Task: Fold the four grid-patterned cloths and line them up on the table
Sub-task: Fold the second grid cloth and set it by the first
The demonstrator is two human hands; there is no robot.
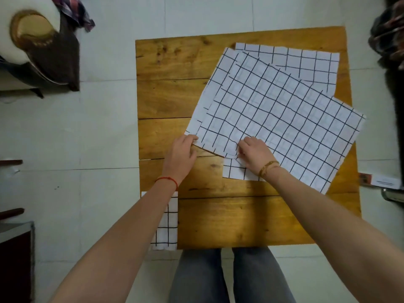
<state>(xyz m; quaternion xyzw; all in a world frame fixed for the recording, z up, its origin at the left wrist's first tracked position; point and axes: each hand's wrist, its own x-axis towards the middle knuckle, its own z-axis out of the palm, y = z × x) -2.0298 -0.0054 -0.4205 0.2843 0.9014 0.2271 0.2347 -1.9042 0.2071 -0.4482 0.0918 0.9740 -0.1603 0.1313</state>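
Observation:
A pile of white cloths with black grid lines lies flat on the right half of the wooden table (170, 99). The top cloth (284, 119) is turned at an angle over a second cloth (215, 84); a third cloth (310, 62) shows at the back, and a strip of grid cloth (235, 170) pokes out under my right wrist. My left hand (182, 153) pinches the top cloth's near left corner. My right hand (254, 153) grips its near edge, which wrinkles there. One folded cloth (167, 224) lies at the table's near left corner, partly under my left forearm.
My legs in grey trousers (229, 276) stand at the table's near edge. The floor is pale tile. A dark chair with clothes (54, 51) stands at the far left, dark furniture (15, 259) at the near left, and dark things (389, 40) at the right edge.

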